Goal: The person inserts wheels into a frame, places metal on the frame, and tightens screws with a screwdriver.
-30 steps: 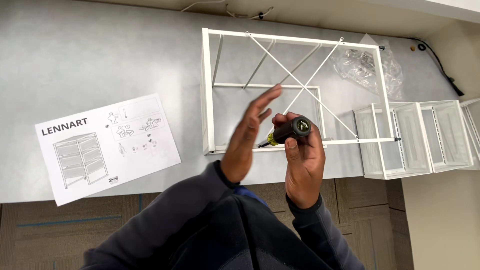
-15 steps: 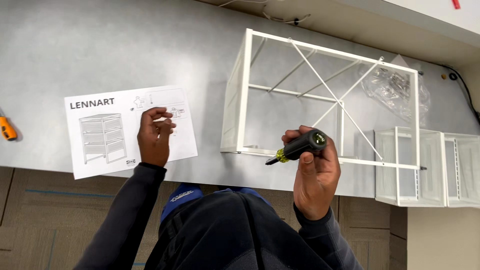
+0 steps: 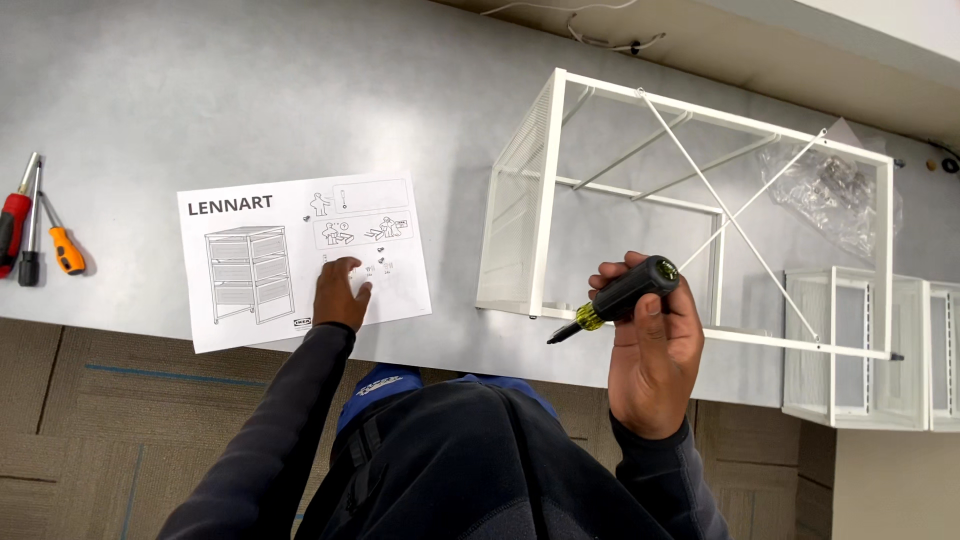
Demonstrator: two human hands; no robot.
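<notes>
My right hand (image 3: pixel 655 345) grips a black-handled screwdriver (image 3: pixel 620 297) with a yellow collar, tip pointing left, held just in front of the white wire drawer frame (image 3: pixel 545 200) that lies on the grey floor. My left hand (image 3: pixel 338 293) rests fingertips down on the lower middle of a white instruction sheet (image 3: pixel 300 258) with line drawings, lying left of the frame. My dark sleeves and dark trousers fill the bottom of the view.
Three screwdrivers (image 3: pixel 30 225), one red-handled and one orange-handled, lie at the far left. A clear plastic bag of hardware (image 3: pixel 835 195) sits behind the frame. White wire baskets (image 3: pixel 870 345) stand at the right. Brown carpet tiles (image 3: pixel 90 420) border the grey surface.
My left hand came down from beside the screwdriver onto the instruction sheet and now lies lower on it. The view has shifted left, bringing the screwdrivers into sight.
</notes>
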